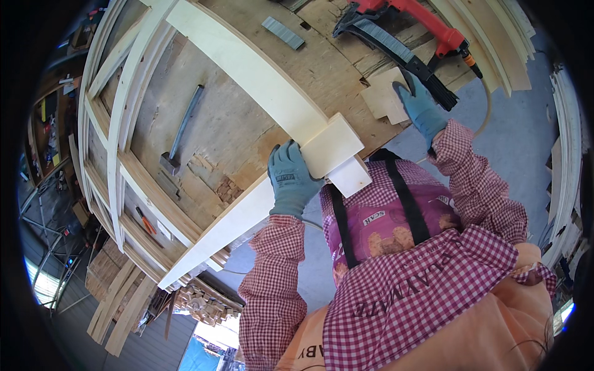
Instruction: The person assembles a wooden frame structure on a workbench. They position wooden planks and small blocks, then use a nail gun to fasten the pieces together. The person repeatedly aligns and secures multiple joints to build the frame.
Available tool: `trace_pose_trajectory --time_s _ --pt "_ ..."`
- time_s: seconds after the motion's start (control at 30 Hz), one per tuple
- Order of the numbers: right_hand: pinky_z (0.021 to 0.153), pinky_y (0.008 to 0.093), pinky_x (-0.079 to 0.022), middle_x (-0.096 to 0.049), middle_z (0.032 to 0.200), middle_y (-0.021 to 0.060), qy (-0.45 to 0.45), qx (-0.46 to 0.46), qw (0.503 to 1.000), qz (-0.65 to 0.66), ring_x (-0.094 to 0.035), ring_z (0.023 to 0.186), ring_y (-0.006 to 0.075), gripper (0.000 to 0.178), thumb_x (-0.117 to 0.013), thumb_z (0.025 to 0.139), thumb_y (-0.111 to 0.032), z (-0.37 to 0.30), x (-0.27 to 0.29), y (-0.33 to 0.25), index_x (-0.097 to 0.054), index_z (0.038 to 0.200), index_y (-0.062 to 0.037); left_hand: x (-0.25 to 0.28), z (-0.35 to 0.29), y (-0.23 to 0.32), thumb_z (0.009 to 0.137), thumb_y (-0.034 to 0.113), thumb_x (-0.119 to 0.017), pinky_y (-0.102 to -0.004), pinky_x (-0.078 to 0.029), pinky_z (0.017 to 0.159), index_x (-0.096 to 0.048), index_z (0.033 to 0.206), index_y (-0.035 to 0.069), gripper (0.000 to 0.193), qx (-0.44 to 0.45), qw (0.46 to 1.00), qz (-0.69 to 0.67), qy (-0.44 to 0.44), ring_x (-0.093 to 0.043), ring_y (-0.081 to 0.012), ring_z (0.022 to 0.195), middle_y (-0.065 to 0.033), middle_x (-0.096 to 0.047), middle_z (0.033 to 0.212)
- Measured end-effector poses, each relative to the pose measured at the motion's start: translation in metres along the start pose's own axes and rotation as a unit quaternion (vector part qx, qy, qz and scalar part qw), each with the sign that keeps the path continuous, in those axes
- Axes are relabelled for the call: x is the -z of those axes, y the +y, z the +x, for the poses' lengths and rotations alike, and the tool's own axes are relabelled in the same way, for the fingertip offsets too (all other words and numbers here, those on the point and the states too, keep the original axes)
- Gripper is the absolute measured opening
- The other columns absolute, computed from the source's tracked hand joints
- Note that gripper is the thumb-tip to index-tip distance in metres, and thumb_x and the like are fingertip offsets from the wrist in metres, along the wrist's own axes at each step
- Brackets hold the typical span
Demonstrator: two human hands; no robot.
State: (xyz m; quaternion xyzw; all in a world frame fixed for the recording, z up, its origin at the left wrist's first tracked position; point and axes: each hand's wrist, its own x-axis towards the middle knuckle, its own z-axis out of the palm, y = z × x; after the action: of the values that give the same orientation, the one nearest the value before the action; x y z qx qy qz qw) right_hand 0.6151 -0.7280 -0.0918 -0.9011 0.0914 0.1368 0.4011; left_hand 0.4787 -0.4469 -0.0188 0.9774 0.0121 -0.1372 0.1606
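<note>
The left hand (pixel 289 176), in a blue-grey glove, lies over the straight board (pixel 238 214) of a large wooden frame, close to a corner. Its fingers reach across the board's far edge and its thumb sits beside a pale block (pixel 332 145); I cannot tell how firmly it grips, since the underside is hidden. The block overlaps the end of a wide curved board (pixel 247 74), and a second block (pixel 351 178) juts out below it, towards the person's body.

The right hand (pixel 422 110), gloved alike, is at the edge of some flat wood pieces (pixel 385 98) on the worktable (pixel 229 114). Its fingertips are on the nearest piece — whether they pinch it or only rest on it, I cannot tell.

Just beyond that hand lies a red and black nail gun (pixel 448 38), with a hose (pixel 489 105) curving from its handle. A grey strip of fasteners (pixel 283 33) lies well to the gun's left. Within the frame's outline are a hammer (pixel 187 117) and, farther left, orange-handled pliers (pixel 146 221). More curved boards (pixel 492 37) are stacked at the upper right.
</note>
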Motion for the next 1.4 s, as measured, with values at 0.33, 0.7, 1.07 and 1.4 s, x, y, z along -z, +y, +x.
trace_pose_trajectory --time_s 0.33,0.7,1.07,1.4 --pt "0.095 0.039 -0.042 -0.048 0.124 0.0204 0.048 0.094 0.993 -0.053 -0.05 0.113 0.0338 0.071 -0.073 0.073 -0.014 -0.029 0.004 -0.002 -0.039 0.134 -0.007 -0.001 -0.001 -0.001 0.057 0.032 -0.075 -0.0478 -0.029 0.1 -0.041 0.117 0.001 0.076 -0.01 1.0 -0.001 0.008 -0.043 -0.0352 0.111 -0.0174 -0.047 0.114" --pt "0.086 0.0284 -0.049 -0.058 0.118 0.0108 -0.245 -0.184 0.869 0.389 -0.059 0.101 0.017 0.063 -0.071 0.077 -0.008 -0.031 0.032 -0.055 -0.041 0.132 0.0024 0.007 -0.002 0.004 0.051 0.035 -0.082 -0.0499 -0.026 0.104 -0.039 0.119 0.0 0.087 0.016 0.999 -0.038 -0.022 -0.041 -0.0358 0.114 -0.0171 -0.045 0.12" --pt "0.093 0.0297 -0.045 -0.054 0.123 0.011 -0.263 -0.149 0.879 0.37 -0.056 0.106 0.0176 0.058 -0.063 0.082 -0.006 -0.031 0.045 -0.069 -0.038 0.134 0.0014 0.017 -0.001 0.012 0.053 0.034 -0.081 -0.0498 -0.024 0.106 -0.037 0.124 -0.002 0.091 0.03 0.997 -0.054 -0.048 -0.036 -0.0392 0.119 -0.0182 -0.041 0.125" --pt "0.089 0.0298 -0.047 -0.054 0.122 0.0111 -0.294 -0.201 0.862 0.359 -0.057 0.105 0.018 0.065 -0.07 0.08 -0.014 -0.014 0.035 -0.067 -0.038 0.134 0.0016 0.015 -0.002 0.012 0.053 0.031 -0.08 -0.0489 -0.024 0.106 -0.038 0.124 -0.001 0.089 0.045 0.996 -0.059 -0.048 -0.033 -0.0396 0.122 -0.0168 -0.039 0.128"
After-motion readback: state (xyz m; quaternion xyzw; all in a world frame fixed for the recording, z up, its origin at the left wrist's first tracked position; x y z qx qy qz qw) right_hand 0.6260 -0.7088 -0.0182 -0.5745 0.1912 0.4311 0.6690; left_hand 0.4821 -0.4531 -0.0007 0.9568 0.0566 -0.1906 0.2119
